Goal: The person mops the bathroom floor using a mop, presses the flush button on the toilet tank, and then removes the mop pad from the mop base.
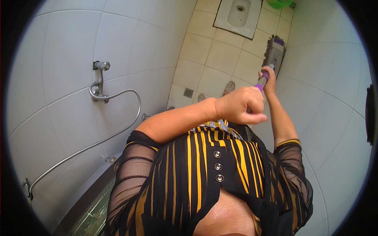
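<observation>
A flat mop (275,53) with a grey and purple head and a dark fringe lies on the tiled floor along the right wall. Its metal and purple handle runs back toward my body. The hand of the arm on the picture's left, my left hand (242,104), is closed around the upper end of the handle. Lower down, close above the mop head, my right hand (268,79) grips the handle at a purple sleeve. The handle's top end is hidden by my left fist.
A squat toilet (238,13) is set in the floor ahead, with a green plastic basin (278,3) to its right. A floor drain (188,92) lies near my feet. On the left wall are a tap (102,66) and a looping metal shower hose (118,134). Tiled walls stand close on both sides.
</observation>
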The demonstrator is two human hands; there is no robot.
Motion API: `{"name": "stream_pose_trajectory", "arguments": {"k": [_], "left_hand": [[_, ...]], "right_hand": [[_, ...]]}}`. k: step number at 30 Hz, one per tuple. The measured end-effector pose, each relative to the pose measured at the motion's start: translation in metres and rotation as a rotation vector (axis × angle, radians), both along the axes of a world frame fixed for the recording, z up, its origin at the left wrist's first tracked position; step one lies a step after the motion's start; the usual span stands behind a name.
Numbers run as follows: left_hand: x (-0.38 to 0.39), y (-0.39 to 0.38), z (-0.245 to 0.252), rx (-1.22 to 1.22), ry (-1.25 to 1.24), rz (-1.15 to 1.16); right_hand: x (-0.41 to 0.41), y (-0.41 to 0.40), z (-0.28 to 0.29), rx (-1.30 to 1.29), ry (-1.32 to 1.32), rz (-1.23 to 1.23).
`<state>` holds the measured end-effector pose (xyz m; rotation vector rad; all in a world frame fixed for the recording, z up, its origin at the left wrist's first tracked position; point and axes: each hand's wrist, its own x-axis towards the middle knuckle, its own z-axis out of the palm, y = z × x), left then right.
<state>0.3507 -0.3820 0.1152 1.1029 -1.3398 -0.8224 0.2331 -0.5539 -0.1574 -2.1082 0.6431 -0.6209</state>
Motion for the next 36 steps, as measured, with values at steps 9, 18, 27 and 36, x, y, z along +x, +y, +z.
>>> {"name": "stream_pose_trajectory", "arguments": {"k": [9,18,27,36], "left_hand": [[-0.001,0.071,-0.037,0.210,0.089,0.278],[-0.014,0.246,-0.005,0.300,0.301,0.682],[-0.066,0.440,-0.007,0.150,0.538,1.143],[-0.087,0.485,0.013,0.089,0.533,1.505]], "right_hand": [[0.021,0.025,-0.015,-0.056,0.324,0.158],[0.071,0.191,0.017,-0.027,0.380,0.516],[0.125,0.393,0.006,-0.200,0.507,0.957],[0.135,0.447,0.050,-0.323,0.708,1.382]]}}
